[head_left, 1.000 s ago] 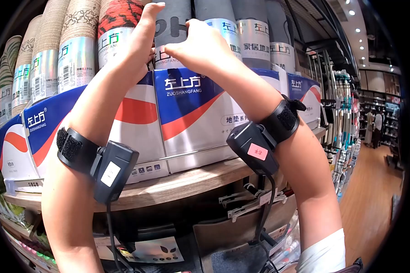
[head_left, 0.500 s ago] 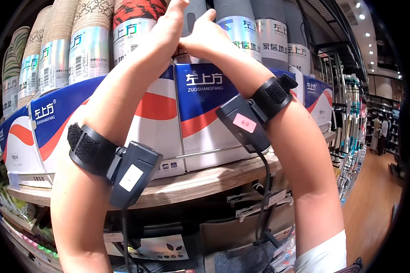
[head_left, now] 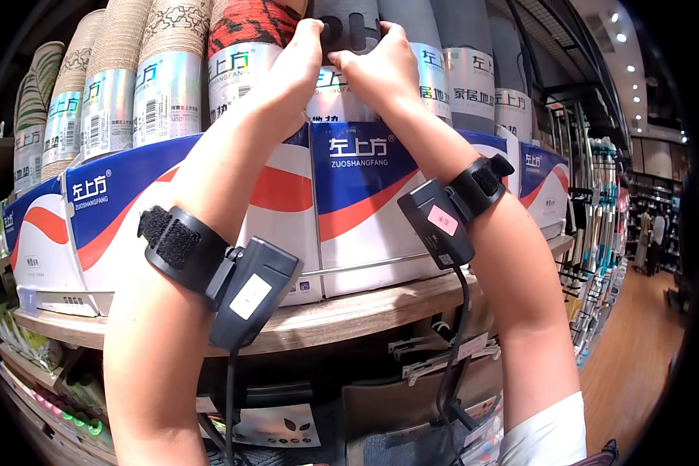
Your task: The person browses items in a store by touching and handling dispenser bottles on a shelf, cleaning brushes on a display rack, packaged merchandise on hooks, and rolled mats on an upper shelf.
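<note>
A dark grey rolled floor mat (head_left: 356, 29) with black markings stands upright between my two hands, its white label (head_left: 338, 87) showing below them. My left hand (head_left: 301, 64) presses against the roll's left side, with most of its fingers hidden behind the wrist and palm. On the right side, my right hand (head_left: 382, 71) curls round the same roll, thumb across the front and fingers on the far edge. The roll's top lies outside the view. A red and black patterned rolled mat (head_left: 245, 31) stands just left of my left hand.
Beige rolled mats (head_left: 167, 85) and other grey rolled mats (head_left: 468, 85) stand in blue, white and red cartons (head_left: 365, 202) on a wooden shelf (head_left: 365, 307). Packaged goods hang below. Long poles (head_left: 598, 202) and an aisle (head_left: 637, 334) lie to the right.
The shelf appears slightly lower and further right in view. My right hand's fingers have closed round the grey roll, and its label has come into view between my forearms.
</note>
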